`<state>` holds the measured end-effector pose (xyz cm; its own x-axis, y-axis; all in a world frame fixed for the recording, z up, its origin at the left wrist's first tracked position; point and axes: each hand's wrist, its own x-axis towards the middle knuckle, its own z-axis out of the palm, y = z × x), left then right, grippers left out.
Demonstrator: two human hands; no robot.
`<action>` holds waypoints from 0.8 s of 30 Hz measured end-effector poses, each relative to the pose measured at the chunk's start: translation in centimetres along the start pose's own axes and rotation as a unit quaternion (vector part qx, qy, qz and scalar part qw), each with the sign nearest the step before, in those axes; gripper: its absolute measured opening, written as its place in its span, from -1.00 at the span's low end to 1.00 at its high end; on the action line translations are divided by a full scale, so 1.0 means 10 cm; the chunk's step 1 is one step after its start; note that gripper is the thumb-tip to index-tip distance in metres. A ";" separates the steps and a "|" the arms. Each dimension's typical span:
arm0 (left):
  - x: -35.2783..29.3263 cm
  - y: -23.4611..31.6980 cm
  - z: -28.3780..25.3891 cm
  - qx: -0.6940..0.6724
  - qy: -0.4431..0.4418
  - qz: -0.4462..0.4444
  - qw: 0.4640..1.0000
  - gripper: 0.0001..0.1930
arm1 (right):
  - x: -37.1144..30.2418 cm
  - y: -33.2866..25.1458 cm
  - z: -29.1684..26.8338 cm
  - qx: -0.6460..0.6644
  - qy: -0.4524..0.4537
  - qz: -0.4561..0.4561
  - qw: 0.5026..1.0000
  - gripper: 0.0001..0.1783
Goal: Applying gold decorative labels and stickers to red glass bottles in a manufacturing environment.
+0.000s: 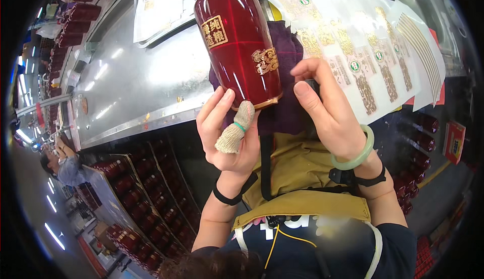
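Observation:
A dark red glossy bottle (237, 32) with gold lettering and a gold dragon-like ornament lies tilted, its neck pointing away from me and its base toward me. My left hand (229, 125) cups the base, fingers and thumb against it. One left finger wears a knitted finger cover (236, 130) tied with a green band. To the right of the bottle is my right hand (327, 110), apart from it, fingers curled with thumb and index separated. A dark object (313, 85) shows partly inside that hand; its kind is hidden. A purple cloth (287, 52) lies beneath the bottle.
Translucent sheets (348, 52) of gold decals cover the table's right side. At left are the metal tabletop (116, 90) and a white tray (156, 14). Crates of red bottles (146, 193) stand below left; more red bottles (418, 153) stand right. Another person (68, 165) is far left.

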<state>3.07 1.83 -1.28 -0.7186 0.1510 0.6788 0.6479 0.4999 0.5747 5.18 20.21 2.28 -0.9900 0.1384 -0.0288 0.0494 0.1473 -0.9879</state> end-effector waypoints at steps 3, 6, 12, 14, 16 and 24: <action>0.00 -0.01 -0.02 0.039 -0.018 0.019 0.999 -0.53 | -0.03 0.00 0.07 -0.019 0.030 -0.025 0.999 -0.81; -0.02 -0.04 -0.03 0.037 -0.013 0.022 0.999 -0.53 | -0.03 -0.02 0.11 -0.064 0.013 -0.054 0.996 -0.87; -0.11 -0.11 -0.04 -0.051 0.028 -0.061 0.996 -0.59 | -0.04 -0.12 0.16 -0.065 0.027 -0.063 0.996 -0.78; -0.12 -0.10 -0.02 -0.072 0.042 -0.092 0.992 -0.59 | -0.01 -0.11 0.20 -0.077 0.035 -0.070 0.994 -0.75; -0.13 -0.06 -0.01 -0.072 0.054 -0.126 0.988 -0.57 | -0.01 -0.14 0.21 -0.089 0.044 -0.079 0.992 -0.73; -0.07 -0.12 -0.02 0.018 0.028 0.002 0.999 -0.52 | -0.09 -0.24 0.18 -0.076 0.033 -0.088 0.993 -0.75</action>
<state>2.83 0.90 -2.36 -0.6999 0.1056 0.7064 0.6408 0.5297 0.5557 5.69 17.96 4.43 -0.9744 0.1604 0.1572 -0.0992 0.3208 -0.9419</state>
